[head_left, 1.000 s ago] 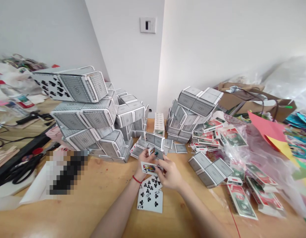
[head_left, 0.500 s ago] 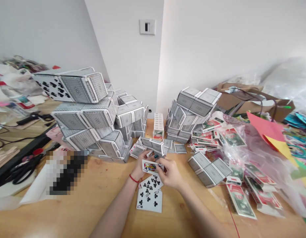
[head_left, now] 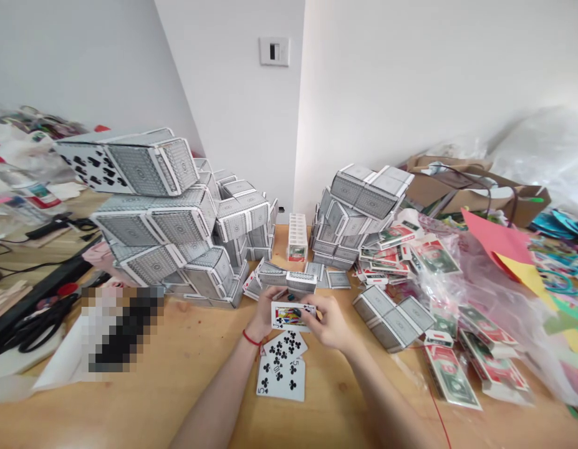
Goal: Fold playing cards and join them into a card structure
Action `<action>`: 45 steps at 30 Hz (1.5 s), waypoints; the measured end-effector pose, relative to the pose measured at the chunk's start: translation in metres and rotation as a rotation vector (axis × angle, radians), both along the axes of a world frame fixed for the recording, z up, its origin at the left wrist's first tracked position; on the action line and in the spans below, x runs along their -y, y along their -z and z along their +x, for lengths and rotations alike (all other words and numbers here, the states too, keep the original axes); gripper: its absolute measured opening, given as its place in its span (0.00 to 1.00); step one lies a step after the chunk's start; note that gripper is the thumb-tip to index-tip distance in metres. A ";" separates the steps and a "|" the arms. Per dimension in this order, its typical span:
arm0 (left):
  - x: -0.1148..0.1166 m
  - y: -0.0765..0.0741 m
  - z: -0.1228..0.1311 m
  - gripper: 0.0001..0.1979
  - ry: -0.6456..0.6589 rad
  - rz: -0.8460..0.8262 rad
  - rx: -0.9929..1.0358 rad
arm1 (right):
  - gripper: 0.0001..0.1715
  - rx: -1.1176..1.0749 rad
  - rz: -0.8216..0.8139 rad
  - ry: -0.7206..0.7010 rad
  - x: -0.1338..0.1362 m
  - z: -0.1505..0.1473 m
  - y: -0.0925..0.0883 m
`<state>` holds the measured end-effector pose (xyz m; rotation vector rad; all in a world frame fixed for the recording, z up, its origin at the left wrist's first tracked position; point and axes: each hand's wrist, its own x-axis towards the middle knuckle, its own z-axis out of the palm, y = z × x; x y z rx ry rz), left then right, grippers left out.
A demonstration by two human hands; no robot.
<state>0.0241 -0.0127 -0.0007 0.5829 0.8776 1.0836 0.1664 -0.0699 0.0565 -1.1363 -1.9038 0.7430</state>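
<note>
A jack of clubs playing card (head_left: 289, 317) stands face toward me between my two hands. My right hand (head_left: 333, 324) pinches its right end between thumb and fingers. Around the card's left edge curls my left hand (head_left: 264, 315), a red string at the wrist; its fingertips are partly hidden behind the card. Just beyond the fingers is a folded card piece with grey backs (head_left: 302, 282); I cannot tell whether the left hand touches it. Below my hands, loose club cards (head_left: 282, 377) overlap face up on the wooden table (head_left: 214, 374).
Stacked blocks of folded cards rise at left (head_left: 176, 218) and right (head_left: 363, 199). A joined card block (head_left: 394, 318) lies right of my hands. Red and green card boxes (head_left: 452, 374) and clear plastic spread farther right. Black scissors (head_left: 45, 324) lie at left. A box column (head_left: 298, 237) stands at the back.
The jack has turned from a tilt to nearly level and faces me more squarely. My right hand has shifted slightly right along it. The view has moved slightly.
</note>
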 end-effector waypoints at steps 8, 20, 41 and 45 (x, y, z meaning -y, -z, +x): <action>0.000 -0.005 -0.007 0.09 0.054 0.085 0.109 | 0.07 0.073 0.014 0.025 0.001 -0.006 -0.006; -0.003 0.003 -0.012 0.06 -0.061 0.038 0.366 | 0.06 0.232 0.414 0.316 0.016 0.016 -0.035; -0.003 0.009 -0.013 0.09 -0.073 0.049 0.256 | 0.11 0.803 0.316 0.403 0.013 -0.005 -0.024; -0.002 0.009 -0.012 0.09 -0.079 0.067 0.209 | 0.14 0.888 0.156 0.386 0.015 -0.006 -0.030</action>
